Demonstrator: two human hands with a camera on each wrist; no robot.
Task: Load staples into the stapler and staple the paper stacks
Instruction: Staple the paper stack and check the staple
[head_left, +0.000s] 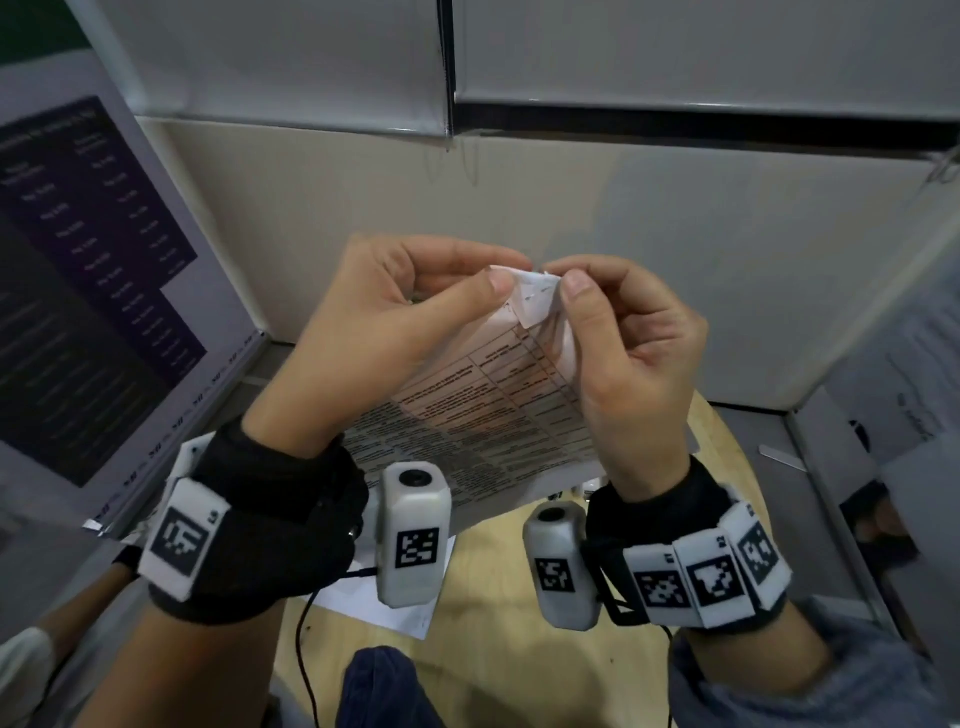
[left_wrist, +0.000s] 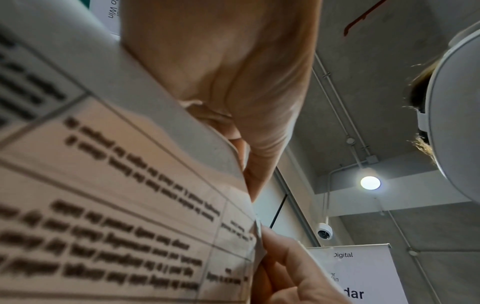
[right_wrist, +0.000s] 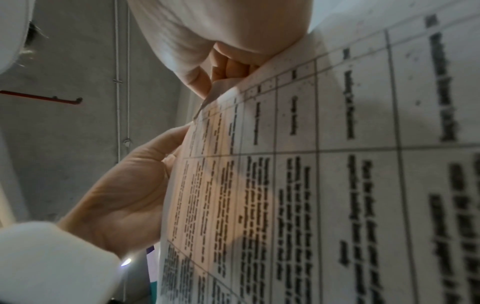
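- Both hands are raised in front of the person, holding a paper stack (head_left: 498, 410) up off the round wooden table (head_left: 519, 670) by its top corner.
- The left hand (head_left: 395, 332) pinches that corner between thumb and forefinger; its other fingers are curled in behind.
- The right hand (head_left: 628, 353) pinches the same corner from the other side — thumb tip on the folded-over white flap, fingers curled behind the sheets.
- The two thumbs sit just beside each other, with the bent corner between them.
- The stack hangs down toward the wrists, its printed table of dark text facing the person; the print is too blurred to read.
- In the left wrist view the sheet (left_wrist: 116, 205) fills the left side, with the right hand's fingers (left_wrist: 288, 273) at its edge.
- Another white sheet (head_left: 384, 603) lies on the table below the wrists.
- A dark-panelled poster board (head_left: 93, 280) leans at the left — grey partition panels (head_left: 623, 218) stand behind.
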